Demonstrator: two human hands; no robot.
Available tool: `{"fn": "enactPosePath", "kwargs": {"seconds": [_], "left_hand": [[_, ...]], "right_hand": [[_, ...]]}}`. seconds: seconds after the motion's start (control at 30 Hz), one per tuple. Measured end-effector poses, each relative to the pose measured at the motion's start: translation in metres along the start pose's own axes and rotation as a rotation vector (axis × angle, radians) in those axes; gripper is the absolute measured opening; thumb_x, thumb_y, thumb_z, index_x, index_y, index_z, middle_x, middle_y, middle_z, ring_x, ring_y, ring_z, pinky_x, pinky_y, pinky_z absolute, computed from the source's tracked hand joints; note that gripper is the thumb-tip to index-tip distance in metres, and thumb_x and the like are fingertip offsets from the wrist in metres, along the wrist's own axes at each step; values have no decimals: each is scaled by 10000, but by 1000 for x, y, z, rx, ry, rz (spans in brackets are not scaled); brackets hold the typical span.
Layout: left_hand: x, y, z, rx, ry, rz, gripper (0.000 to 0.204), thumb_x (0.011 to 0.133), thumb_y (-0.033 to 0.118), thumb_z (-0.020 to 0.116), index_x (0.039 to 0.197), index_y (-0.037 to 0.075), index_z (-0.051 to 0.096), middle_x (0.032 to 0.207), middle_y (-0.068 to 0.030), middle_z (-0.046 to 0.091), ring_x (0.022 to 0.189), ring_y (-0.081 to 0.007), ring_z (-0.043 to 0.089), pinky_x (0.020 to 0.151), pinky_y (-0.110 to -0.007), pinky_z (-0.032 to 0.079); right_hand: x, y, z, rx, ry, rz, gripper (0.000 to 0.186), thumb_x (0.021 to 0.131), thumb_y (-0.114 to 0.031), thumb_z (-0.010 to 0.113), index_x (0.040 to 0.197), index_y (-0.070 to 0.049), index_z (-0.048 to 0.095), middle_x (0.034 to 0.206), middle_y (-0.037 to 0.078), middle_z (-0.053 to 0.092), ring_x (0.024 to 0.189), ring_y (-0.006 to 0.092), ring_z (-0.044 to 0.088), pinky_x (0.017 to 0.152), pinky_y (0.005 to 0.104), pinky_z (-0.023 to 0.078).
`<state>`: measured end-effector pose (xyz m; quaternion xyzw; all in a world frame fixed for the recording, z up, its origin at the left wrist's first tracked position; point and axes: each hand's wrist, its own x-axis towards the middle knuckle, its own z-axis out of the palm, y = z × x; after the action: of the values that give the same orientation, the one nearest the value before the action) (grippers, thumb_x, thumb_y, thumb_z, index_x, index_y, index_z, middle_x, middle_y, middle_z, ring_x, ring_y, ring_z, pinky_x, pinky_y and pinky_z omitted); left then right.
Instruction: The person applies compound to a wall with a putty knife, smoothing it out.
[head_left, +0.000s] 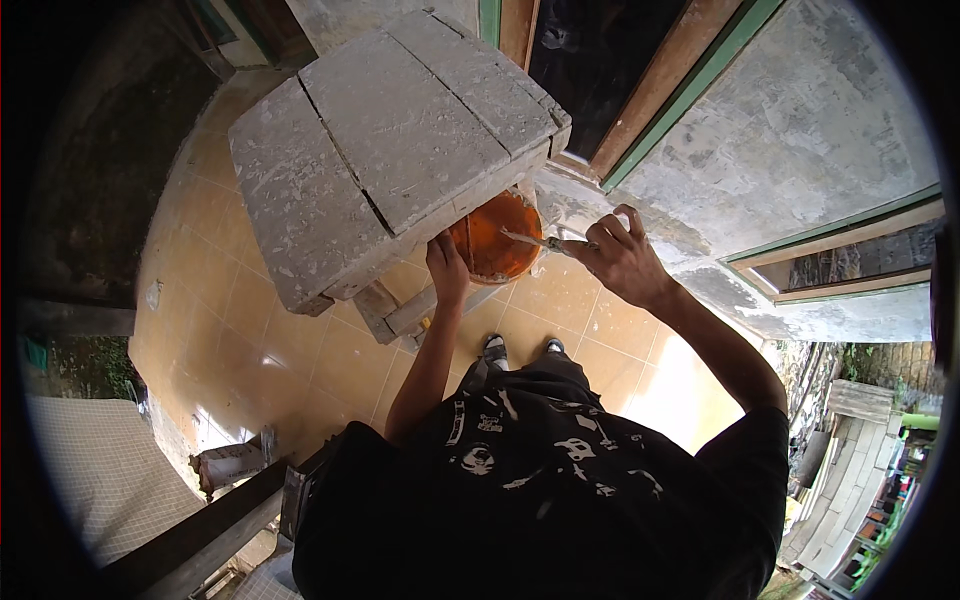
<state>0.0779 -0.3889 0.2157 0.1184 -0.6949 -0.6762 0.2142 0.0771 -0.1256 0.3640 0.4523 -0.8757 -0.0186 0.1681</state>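
An orange bucket, seen from above into its hollow, is beside the near right edge of a dusty plank-topped table. My left hand is closed on the left side of its rim, close against the table. A thin hand tool with a narrow pale blade points left over the bucket's opening. Its handle is in my right hand, pinched between thumb and fingers, with another finger raised. Whether the tip touches the bucket's inside, I cannot tell.
Glossy tan floor tiles lie beneath my feet. A patchy grey wall with green-and-wood window frames rises on the right. Wooden legs stand under the table. A dark rail crosses the lower left, and stacked pale boards lie lower right.
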Motion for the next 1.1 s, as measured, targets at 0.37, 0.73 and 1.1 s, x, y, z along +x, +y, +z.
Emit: {"fn": "enactPosePath", "kwargs": {"seconds": [0.37, 0.73, 1.1], "left_hand": [[3, -1, -2, -6, -33, -18, 434, 1007, 236, 361, 1251, -115, 430, 1276, -273, 484, 1154, -348, 497, 987, -369, 367], [-4, -2, -1, -46, -47, 11, 436, 1010, 254, 341, 1272, -85, 421, 1264, -218, 490, 1145, -289, 495, 983, -342, 366], [4, -12, -8, 16, -62, -9, 421, 1007, 252, 346, 1212, -97, 461, 1207, -240, 511, 1111, -320, 508, 955, -367, 385]], "right_hand": [[6, 5, -18, 246, 75, 161, 345, 715, -153, 760, 1037, -100, 651, 809, 40, 565, 853, 192, 538, 934, 426, 363], [8, -43, -10, 413, 128, 298, 314, 677, -145, 748, 970, -102, 643, 713, 45, 598, 766, 205, 562, 847, 366, 365], [22, -65, -8, 282, 4, 174, 394, 642, -182, 748, 1009, -85, 641, 715, 53, 530, 860, 207, 519, 924, 420, 341]]}}
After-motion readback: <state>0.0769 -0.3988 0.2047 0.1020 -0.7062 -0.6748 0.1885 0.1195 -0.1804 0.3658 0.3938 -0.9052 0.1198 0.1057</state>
